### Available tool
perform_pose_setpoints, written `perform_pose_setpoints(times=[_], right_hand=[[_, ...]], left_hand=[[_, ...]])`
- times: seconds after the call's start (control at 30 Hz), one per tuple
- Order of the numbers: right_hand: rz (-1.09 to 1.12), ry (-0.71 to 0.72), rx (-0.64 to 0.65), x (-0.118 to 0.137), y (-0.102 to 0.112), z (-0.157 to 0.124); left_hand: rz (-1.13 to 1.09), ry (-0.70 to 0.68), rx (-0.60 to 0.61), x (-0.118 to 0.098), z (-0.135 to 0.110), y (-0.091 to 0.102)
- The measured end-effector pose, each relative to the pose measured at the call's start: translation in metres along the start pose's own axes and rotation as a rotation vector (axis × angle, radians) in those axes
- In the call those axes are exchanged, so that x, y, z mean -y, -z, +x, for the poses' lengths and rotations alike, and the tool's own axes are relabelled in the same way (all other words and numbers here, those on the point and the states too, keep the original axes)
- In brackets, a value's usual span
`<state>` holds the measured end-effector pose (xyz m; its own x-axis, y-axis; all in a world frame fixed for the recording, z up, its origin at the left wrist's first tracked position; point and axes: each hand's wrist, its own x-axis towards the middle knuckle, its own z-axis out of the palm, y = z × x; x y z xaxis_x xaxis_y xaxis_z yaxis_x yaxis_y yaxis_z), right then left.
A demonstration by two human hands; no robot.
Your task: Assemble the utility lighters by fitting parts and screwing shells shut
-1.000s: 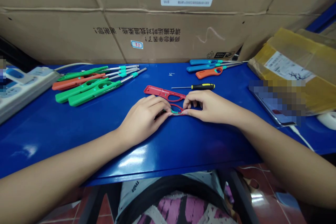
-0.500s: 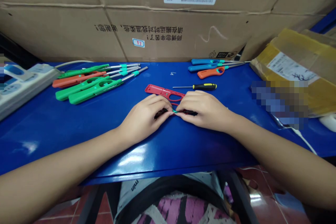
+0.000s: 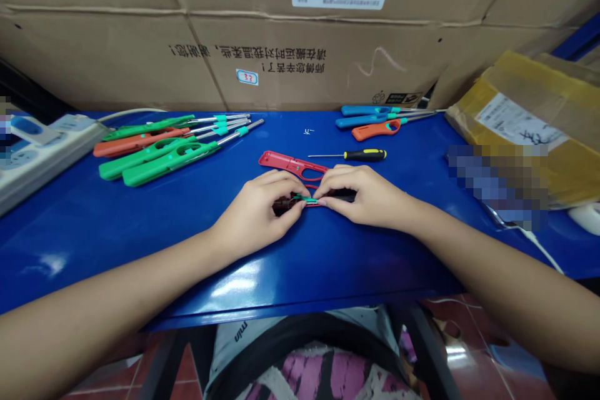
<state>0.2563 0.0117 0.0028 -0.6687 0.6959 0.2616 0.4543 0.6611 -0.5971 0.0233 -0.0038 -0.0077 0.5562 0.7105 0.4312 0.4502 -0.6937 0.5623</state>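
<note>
Both hands rest on the blue table [image 3: 140, 231] at its middle. My left hand [image 3: 255, 212] and my right hand [image 3: 365, 197] pinch an opened red lighter half [image 3: 307, 200] with dark inner parts and a teal piece between their fingertips. Most of it is hidden under the fingers. A loose red lighter shell [image 3: 293, 165] lies just behind the hands. A screwdriver with a black and yellow handle [image 3: 359, 154] lies behind the right hand.
Several green and orange long-nosed lighters [image 3: 159, 150] lie at the left. Blue and orange lighters [image 3: 375, 120] lie at the back right. A white power strip [image 3: 42, 150] sits far left, a yellow parcel [image 3: 525, 119] far right. Cardboard boxes [image 3: 281, 44] wall the back.
My right hand slid left over the part and closed on it beside the left hand. The fingertips shifted slightly and more of the dark inner parts shows now.
</note>
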Motion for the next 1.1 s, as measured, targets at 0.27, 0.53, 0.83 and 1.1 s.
perform_pose_setpoints(times=[0.27,0.53,0.83,1.1], right_hand=[[0.051,-0.028,0.026,0.001,0.003,-0.002],[0.048,-0.039,0.016,-0.002,0.002,0.0],[0.006,-0.011,0.022,-0.002,0.002,-0.001],[0.04,-0.034,0.001,-0.002,0.013,-0.002]], left_hand=[[-0.039,0.077,-0.001,-0.001,0.0,0.002],[-0.022,0.059,0.01,0.002,0.001,0.002],[-0.049,0.079,0.049,0.004,0.001,0.002],[-0.038,0.067,0.037,0.004,0.001,0.0]])
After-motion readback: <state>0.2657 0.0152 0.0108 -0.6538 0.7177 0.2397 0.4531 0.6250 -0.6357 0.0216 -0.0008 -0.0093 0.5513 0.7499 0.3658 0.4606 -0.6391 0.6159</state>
